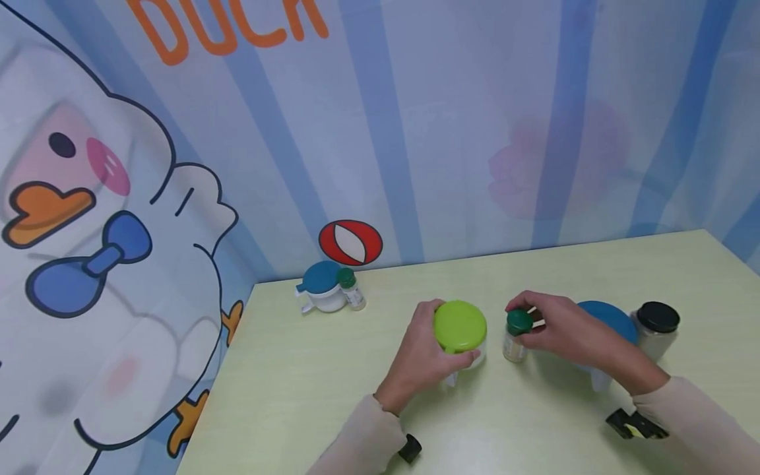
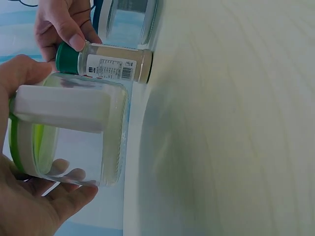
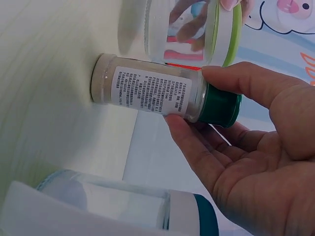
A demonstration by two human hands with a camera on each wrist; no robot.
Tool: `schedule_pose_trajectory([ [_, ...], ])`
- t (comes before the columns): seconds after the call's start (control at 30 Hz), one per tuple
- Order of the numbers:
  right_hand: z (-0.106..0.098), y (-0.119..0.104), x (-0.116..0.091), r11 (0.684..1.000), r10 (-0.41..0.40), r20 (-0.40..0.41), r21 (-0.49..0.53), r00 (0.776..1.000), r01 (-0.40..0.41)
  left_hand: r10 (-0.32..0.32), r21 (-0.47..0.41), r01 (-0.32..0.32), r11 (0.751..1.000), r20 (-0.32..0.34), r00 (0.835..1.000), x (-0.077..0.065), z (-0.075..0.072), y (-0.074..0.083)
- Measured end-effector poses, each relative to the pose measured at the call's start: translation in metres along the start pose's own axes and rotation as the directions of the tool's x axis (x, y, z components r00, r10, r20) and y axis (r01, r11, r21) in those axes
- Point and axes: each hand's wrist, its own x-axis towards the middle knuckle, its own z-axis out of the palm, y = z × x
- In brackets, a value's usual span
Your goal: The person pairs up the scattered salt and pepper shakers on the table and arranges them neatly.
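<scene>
My left hand point(image 1: 424, 349) grips a clear seasoning jar point(image 2: 81, 147) with a light green lid and a white handle, fingers and thumb spread round its upper part. The jar looks raised a little off the table, its shadow apart from its base. Just to its right, my right hand point(image 1: 555, 323) pinches a small spice bottle point(image 3: 147, 87) near its dark green cap. Tan powder fills the bottle, and a printed white label wraps it. Upright in the head view, its base is at or close to the tabletop; contact cannot be told.
A blue-lidded jar point(image 1: 608, 320) stands partly behind my right forearm, beside a black-lidded jar point(image 1: 658, 320). At the back left are another blue-lidded jar point(image 1: 323, 285) and a green-capped bottle point(image 1: 352, 293). The pale table point(image 1: 309, 389) meets a printed cloth backdrop point(image 1: 451, 132).
</scene>
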Motion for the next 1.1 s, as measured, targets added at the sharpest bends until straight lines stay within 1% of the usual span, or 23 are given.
schedule_pose_trajectory([
  [0.17, 0.0, -0.002, 0.0, 1.0, 0.004, 0.019, 0.011, 1.0, -0.004, -0.005, 0.006, 0.005, 1.0, 0.003, 1.0, 0.0, 0.006, 0.002],
  [0.4, 0.002, -0.006, 0.002, 1.0, 0.005, 0.029, 0.01, 1.0, -0.006, 0.011, -0.008, -0.011, 1.0, 0.0, 1.0, 0.0, 0.011, 0.005],
  [0.77, -0.002, -0.007, 0.002, 0.999, -0.028, 0.026, -0.028, 0.999, 0.029, 0.032, -0.012, -0.032, 0.999, 0.003, 0.999, 0.0, 0.017, 0.008],
  [1.1, -0.007, -0.008, -0.002, 0.998, -0.024, 0.041, -0.049, 0.999, 0.026, 0.044, -0.011, -0.044, 0.999, 0.002, 0.999, 0.0, 0.023, 0.013],
])
